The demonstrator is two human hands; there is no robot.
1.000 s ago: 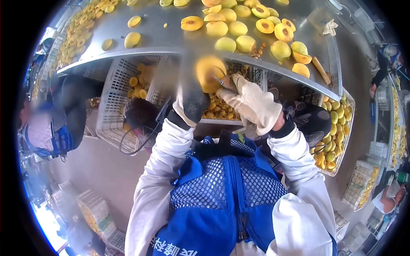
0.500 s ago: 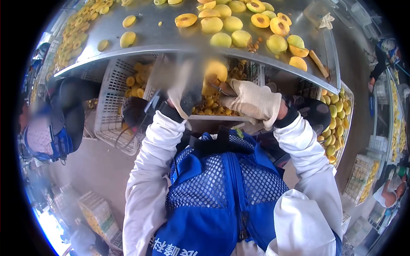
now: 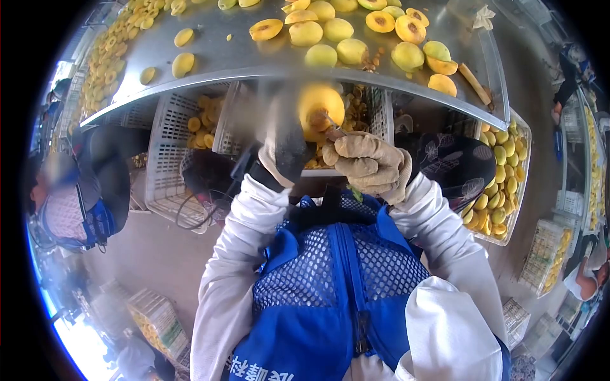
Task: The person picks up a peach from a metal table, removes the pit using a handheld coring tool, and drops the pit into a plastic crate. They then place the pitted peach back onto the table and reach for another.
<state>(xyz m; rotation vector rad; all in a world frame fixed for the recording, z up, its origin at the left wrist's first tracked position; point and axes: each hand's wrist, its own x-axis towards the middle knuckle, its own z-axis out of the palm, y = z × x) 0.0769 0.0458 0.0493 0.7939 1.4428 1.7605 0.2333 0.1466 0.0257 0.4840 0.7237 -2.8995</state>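
Note:
My left hand point(image 3: 283, 140), in a pale glove with a dark palm side, is closed around a yellow peach half point(image 3: 327, 98); a blurred patch in the picture hides part of its fingers. The cut face of the peach half, with its brown centre, is turned toward me. My right hand point(image 3: 372, 162), in a beige knitted glove, has its fingers curled round a small metal-tipped tool point(image 3: 333, 128), the tip of which meets the brown centre. Most of the tool's handle is hidden in the glove. Both hands are below the table edge, above a crate point(image 3: 379, 105) of fruit pieces.
A metal table point(image 3: 254, 57) holds peach halves point(image 3: 306, 33) and a wooden stick point(image 3: 475, 86). A white crate point(image 3: 166, 127) with yellow halves stands left; another crate point(image 3: 522, 171) full of peaches stands right. Other people point(image 3: 95, 184) sit at both sides.
My right hand has turned so its curled fingers show, and has shifted slightly down. The peach half now shows more of its cut face. My left hand has moved slightly right.

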